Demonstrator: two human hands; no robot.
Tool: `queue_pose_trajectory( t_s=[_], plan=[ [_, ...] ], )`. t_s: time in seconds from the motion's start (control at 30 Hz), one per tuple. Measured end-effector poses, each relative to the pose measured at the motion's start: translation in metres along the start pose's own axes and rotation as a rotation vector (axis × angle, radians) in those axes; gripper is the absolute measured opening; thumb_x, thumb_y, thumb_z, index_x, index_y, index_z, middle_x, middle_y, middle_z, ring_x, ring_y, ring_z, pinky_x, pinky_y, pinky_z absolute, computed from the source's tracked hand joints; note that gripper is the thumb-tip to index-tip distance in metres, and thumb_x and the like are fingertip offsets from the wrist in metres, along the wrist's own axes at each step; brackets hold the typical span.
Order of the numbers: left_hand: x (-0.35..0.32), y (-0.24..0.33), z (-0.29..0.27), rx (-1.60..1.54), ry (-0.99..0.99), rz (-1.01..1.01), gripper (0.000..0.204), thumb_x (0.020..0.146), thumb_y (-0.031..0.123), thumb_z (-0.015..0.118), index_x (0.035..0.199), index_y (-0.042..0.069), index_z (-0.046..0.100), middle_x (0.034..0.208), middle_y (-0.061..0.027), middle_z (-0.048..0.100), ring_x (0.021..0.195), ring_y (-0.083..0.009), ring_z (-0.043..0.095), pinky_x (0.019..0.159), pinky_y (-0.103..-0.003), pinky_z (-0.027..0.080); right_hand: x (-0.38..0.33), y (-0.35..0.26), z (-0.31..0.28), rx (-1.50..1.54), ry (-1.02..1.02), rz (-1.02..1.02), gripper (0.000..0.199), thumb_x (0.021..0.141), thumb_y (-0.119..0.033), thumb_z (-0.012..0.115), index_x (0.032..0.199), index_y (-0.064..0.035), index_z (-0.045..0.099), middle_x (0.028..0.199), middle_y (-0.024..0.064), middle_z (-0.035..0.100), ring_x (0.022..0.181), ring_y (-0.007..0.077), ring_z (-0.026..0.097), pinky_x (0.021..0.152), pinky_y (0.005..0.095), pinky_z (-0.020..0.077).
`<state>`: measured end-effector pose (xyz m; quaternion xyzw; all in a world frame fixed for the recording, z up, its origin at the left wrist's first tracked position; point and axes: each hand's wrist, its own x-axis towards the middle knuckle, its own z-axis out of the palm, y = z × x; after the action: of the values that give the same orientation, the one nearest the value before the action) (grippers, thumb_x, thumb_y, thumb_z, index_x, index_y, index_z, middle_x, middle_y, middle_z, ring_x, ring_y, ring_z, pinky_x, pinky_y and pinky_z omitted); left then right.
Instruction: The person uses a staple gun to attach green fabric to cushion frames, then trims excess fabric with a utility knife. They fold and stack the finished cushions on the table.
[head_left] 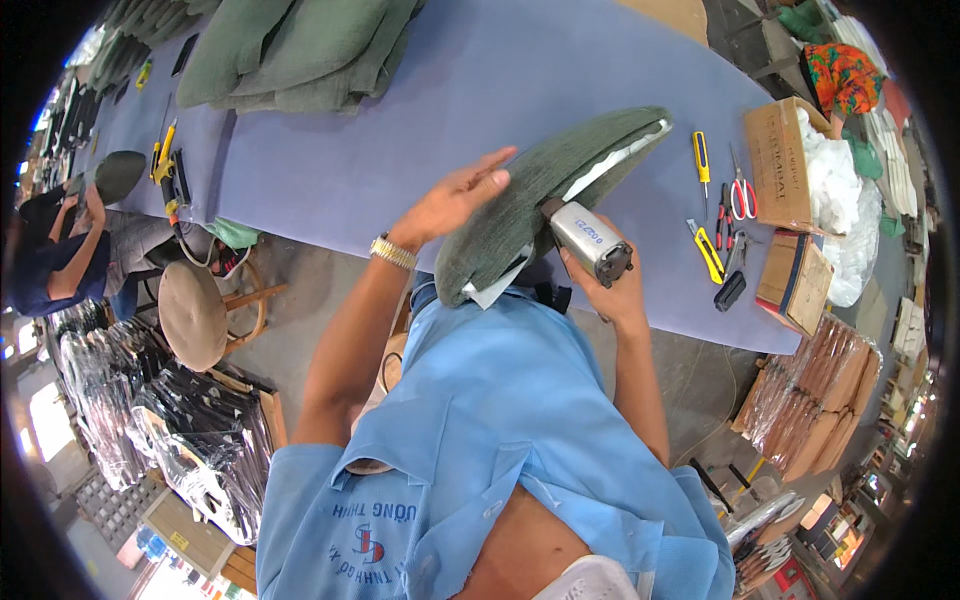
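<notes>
One grey workshop floor (690, 380) spreads around you, and over it your blue-grey table (330, 180) stretches from far left to far right, its near edge running past your waist. To your left, a bulky stack of plastic-wrapped goods (170, 400) stands below the table's level; near it, a co-worker (75, 250) in a dark top bends over a dark rounded piece. Dark green padded pieces (300, 60) are piled on the far side of your table.

Your green pad (500, 215) sits directly before you, across the table's near edge. Its long axis slants from beside your waist up to the far right, where the narrowing tip points; it is tipped on edge, with white material showing along its right side.

To your right, an open carton (785, 165) holds white packing. Your right hand (612, 290) is wrapped around the silver handheld tool (592, 240), its dark nose against the pad's right side. Your left hand (455, 205) is spread open at the pad's left side, though you cannot tell how firmly it presses. Red-handled scissors (743, 197), a yellow cutter (707, 252) and a yellow screwdriver (701, 158) lie near the carton.
</notes>
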<state>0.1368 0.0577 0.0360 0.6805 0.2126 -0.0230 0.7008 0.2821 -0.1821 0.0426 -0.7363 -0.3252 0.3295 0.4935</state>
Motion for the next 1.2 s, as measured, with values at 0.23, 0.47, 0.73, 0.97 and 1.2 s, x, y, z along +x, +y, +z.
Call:
queue_pose_trajectory(
  t_s=[0.23,0.47,0.73,0.97,1.2],
  plan=[
    [0.015,-0.048,0.021,0.176,0.034,-0.014,0.070,0.112,0.056,0.031,0.166,0.012,0.027,0.173,-0.0188,0.021,0.161,-0.0337,0.014,0.130,-0.044,0.013,0.000,0.002,-0.005,0.017,-0.056,0.001,0.051,0.083,-0.011,0.079,0.131,-0.0028,0.064,0.114,0.0168,0.074,0.105,0.0295,0.073,0.093,0.0362,0.0545],
    [-0.006,-0.027,0.043,0.436,0.073,0.127,0.077,0.109,0.045,0.047,0.165,0.001,0.018,0.171,-0.0274,0.018,0.161,-0.0385,0.012,0.130,-0.045,0.016,0.007,0.001,-0.007,-0.042,-0.044,-0.139,0.055,0.080,-0.008,0.077,0.133,-0.0039,0.063,0.117,0.0171,0.074,0.108,0.0311,0.073,0.093,0.0370,0.0553],
    [-0.014,-0.021,0.060,0.612,0.251,0.064,0.085,0.098,0.027,0.068,0.162,-0.004,0.022,0.164,-0.0312,0.031,0.152,-0.0462,0.033,0.120,-0.048,0.037,0.003,-0.001,0.007,-0.032,0.039,-0.209,0.061,0.076,-0.007,0.078,0.134,-0.0003,0.065,0.124,0.0191,0.073,0.108,0.0305,0.074,0.092,0.0351,0.0567],
    [-0.016,-0.021,0.059,0.645,0.254,0.092,0.086,0.094,0.020,0.069,0.162,-0.005,0.021,0.163,-0.0312,0.033,0.150,-0.0478,0.036,0.118,-0.049,0.040,-0.003,0.003,0.004,-0.011,-0.027,-0.173,0.068,0.071,-0.013,0.080,0.136,-0.0001,0.065,0.127,0.0202,0.072,0.111,0.0327,0.074,0.095,0.0362,0.0556],
    [-0.009,-0.015,0.068,0.679,0.291,0.016,0.091,0.088,0.013,0.073,0.162,-0.004,0.022,0.164,-0.0276,0.033,0.152,-0.0453,0.034,0.119,-0.054,0.039,0.009,-0.023,-0.004,0.044,-0.142,0.028,0.066,0.073,-0.015,0.078,0.137,-0.0036,0.064,0.120,0.0194,0.074,0.107,0.0293,0.075,0.092,0.0345,0.0558]
  ],
)
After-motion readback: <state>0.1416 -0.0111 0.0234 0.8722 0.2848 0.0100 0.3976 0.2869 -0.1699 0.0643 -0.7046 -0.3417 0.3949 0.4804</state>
